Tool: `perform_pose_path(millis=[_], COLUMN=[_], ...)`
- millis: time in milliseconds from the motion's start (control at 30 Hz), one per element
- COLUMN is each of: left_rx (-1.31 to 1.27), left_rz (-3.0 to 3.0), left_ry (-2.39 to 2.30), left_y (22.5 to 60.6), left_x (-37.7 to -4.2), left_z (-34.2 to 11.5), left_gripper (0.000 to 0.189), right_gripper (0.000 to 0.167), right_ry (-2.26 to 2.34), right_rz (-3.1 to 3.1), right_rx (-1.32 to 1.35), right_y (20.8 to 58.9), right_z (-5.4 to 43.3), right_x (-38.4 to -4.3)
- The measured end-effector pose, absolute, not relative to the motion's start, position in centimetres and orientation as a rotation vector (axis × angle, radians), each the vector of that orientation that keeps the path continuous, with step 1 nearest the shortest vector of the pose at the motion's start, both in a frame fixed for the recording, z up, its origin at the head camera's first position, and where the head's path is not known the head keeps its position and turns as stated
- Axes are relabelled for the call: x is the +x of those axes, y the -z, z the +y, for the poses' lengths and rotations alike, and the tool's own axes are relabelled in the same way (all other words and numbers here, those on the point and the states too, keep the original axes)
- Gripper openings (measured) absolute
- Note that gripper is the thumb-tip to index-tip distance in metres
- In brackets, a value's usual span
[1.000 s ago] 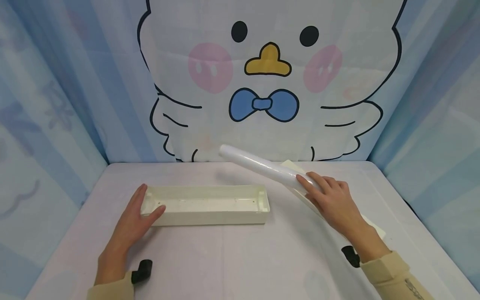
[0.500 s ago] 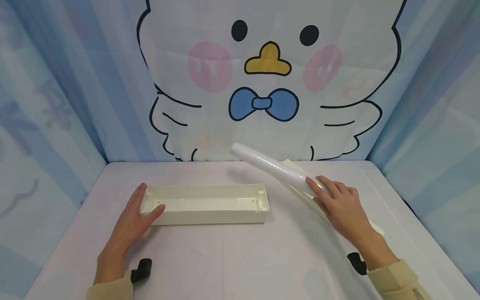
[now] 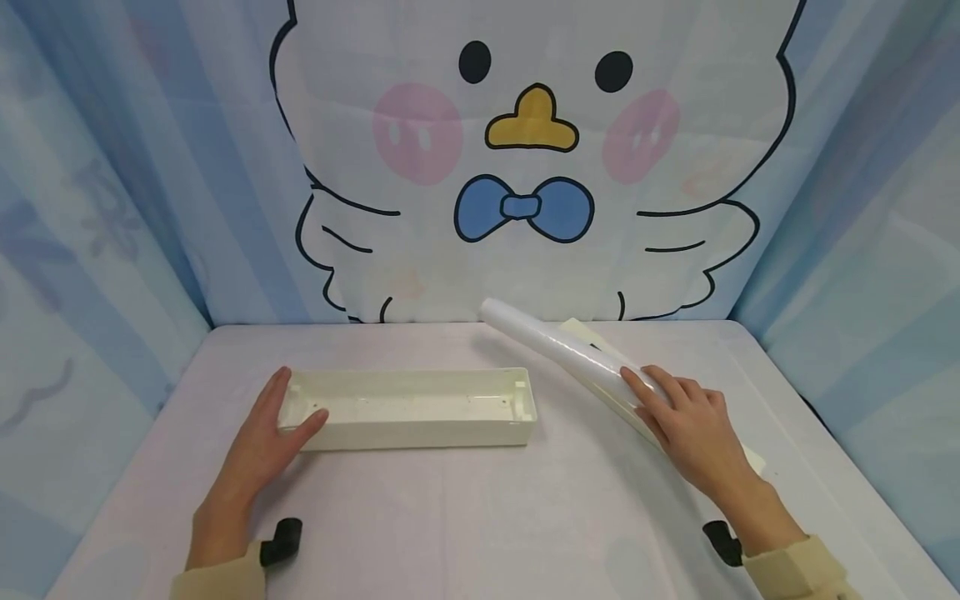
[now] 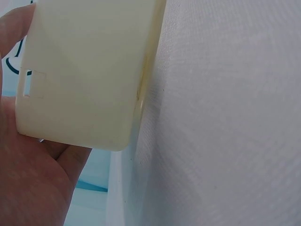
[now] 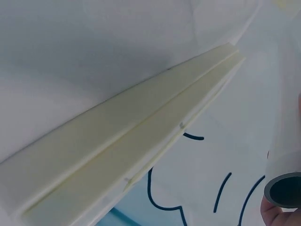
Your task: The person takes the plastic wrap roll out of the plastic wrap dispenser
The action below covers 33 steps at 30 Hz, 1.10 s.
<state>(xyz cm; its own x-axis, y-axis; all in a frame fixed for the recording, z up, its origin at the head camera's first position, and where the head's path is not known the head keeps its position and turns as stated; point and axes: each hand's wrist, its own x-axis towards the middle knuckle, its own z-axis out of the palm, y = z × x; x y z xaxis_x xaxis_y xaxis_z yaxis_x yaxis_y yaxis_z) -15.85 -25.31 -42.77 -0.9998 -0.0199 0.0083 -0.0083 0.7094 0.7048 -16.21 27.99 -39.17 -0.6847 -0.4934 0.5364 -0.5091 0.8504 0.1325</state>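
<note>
A long, shallow cream plastic box [image 3: 420, 435], its top uncovered, stands left of the table's middle. My left hand [image 3: 258, 437] grips its left end, thumb over the front rim and fingers at the back; the left wrist view shows the box's end wall [image 4: 84, 70] up close. In my right hand [image 3: 693, 433] is a roll of clear plastic wrap [image 3: 555, 343], held by its near end and slanting up toward the back left. The dark core [image 5: 286, 190] shows at the roll's near end. Below the roll lies a long cream lid [image 5: 131, 122], partly hidden in the head view.
A pale cloth [image 3: 450, 533] covers the table. Behind it hangs a curtain [image 3: 525, 267] with a cartoon bird, and blue patterned curtains [image 3: 870, 250] close in the sides. Black wrist mounts [image 3: 281, 542] stick out near both sleeves.
My right hand has moved right and toward me, taking the roll along; the roll's far end has shifted right and dropped slightly. The left hand and the box stay put.
</note>
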Motion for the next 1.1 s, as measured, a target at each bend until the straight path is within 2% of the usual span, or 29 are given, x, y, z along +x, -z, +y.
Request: perform_pose_path(millis=[400,767,800,867,933,1033,1100], left_rx=[0.022,0.032,0.038,0.05,0.057,0.05,0.044], left_rz=[-2.871,-2.887,-2.891,-2.897,-2.897,-2.884,-2.881], left_ry=[1.187,1.191,1.19,1.196,1.198,1.201,1.205], left_y=[42.9,43.0,43.0,43.0,43.0,43.0,43.0], left_x=[-15.9,-15.9,-16.0,-15.9,-15.9,-15.9,-15.9], left_z=[-25.3,-25.2,-25.3,-25.3,-25.3,-25.3,-25.3], left_gripper=[0.1,0.101,0.101,0.102,0.102,0.101,0.101], right_gripper=[0.062,0.075,0.073,0.056,0.048,0.065,0.068], right_ry=[-0.015,-0.009,-0.008,-0.005,-0.004,-0.008,-0.009], right_rz=[-2.508,-2.682,-2.687,-2.696,-2.713,-2.746,-2.764], right_rx=[0.682,0.569,0.565,0.559,0.548,0.524,0.511], right_y=[40.1,40.7,40.8,40.8,40.9,40.9,40.9], right_z=[28.5,28.1,28.2,28.2,28.2,28.1,28.1], right_x=[-15.2,-14.2,-14.2,-14.2,-14.1,-14.0,-13.9])
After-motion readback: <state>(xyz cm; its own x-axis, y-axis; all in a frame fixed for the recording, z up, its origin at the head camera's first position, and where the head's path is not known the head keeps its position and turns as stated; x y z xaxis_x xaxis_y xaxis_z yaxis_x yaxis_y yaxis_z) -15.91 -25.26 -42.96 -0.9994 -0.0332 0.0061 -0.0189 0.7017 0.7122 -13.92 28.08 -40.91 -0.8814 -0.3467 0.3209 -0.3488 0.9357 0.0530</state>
